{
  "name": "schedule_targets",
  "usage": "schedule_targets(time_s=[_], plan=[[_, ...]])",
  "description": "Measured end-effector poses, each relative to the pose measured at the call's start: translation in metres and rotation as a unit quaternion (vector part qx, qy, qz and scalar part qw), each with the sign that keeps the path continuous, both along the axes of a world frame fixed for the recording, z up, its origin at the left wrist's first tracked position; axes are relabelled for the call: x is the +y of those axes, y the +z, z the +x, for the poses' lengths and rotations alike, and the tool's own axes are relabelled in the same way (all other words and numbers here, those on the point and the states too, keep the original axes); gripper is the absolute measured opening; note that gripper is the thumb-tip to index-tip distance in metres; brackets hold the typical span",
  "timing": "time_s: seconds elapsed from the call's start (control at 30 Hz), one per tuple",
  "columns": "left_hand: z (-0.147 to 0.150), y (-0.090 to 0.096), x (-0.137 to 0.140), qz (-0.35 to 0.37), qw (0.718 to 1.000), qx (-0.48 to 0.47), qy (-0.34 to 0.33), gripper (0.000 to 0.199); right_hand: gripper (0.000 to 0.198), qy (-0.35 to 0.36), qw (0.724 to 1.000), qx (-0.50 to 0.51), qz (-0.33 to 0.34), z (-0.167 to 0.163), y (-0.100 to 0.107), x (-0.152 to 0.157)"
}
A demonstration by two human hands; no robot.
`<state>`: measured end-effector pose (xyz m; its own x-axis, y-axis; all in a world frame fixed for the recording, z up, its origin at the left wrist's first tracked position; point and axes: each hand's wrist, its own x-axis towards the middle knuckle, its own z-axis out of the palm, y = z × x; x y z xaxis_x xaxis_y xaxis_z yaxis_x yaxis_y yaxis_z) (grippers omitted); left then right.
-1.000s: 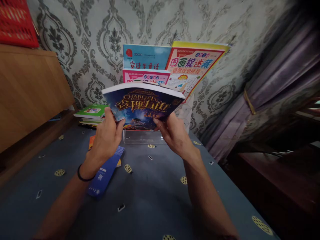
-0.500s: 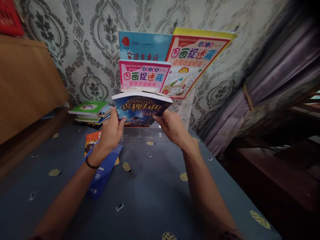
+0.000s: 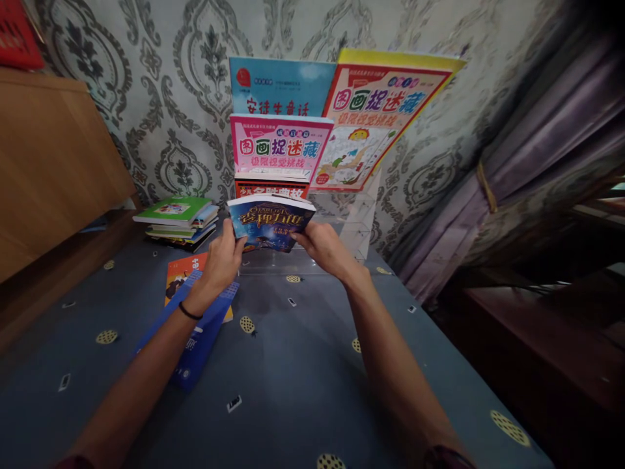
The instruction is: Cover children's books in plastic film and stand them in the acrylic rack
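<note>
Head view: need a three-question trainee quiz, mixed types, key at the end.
1. True or false: only the left hand grips the dark blue paperback.
2. Multiple choice: which thing lies over part of the orange book on the patterned tablecloth? A) the red basket; B) the blue book; C) the pink-covered book.
3. Fill in: the top book of the stack at the left has a ____ cover.

Key: 1. False, the right hand grips it too. 2. B. 3. Green.
</note>
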<state>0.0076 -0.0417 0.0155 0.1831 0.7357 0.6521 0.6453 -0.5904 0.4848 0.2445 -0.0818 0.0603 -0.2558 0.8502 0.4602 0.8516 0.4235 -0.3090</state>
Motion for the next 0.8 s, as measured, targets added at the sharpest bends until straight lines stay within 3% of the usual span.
schedule_targets(time_s=[0.53, 0.8], plan=[[-0.0012, 0.0003, 0.0005, -0.009, 0.999, 0.033, 0.007, 0.017, 0.012, 0.01, 1.0, -0.011, -0.006, 0.0048, -0.0017, 0.0025], [-0.0031, -0.0011, 0.0036, -0.032, 0.998, 0.048, -0.008, 0.021, 0.011, 0.026, 0.999, -0.021, -0.03, 0.0083, -0.0089, 0.0111]])
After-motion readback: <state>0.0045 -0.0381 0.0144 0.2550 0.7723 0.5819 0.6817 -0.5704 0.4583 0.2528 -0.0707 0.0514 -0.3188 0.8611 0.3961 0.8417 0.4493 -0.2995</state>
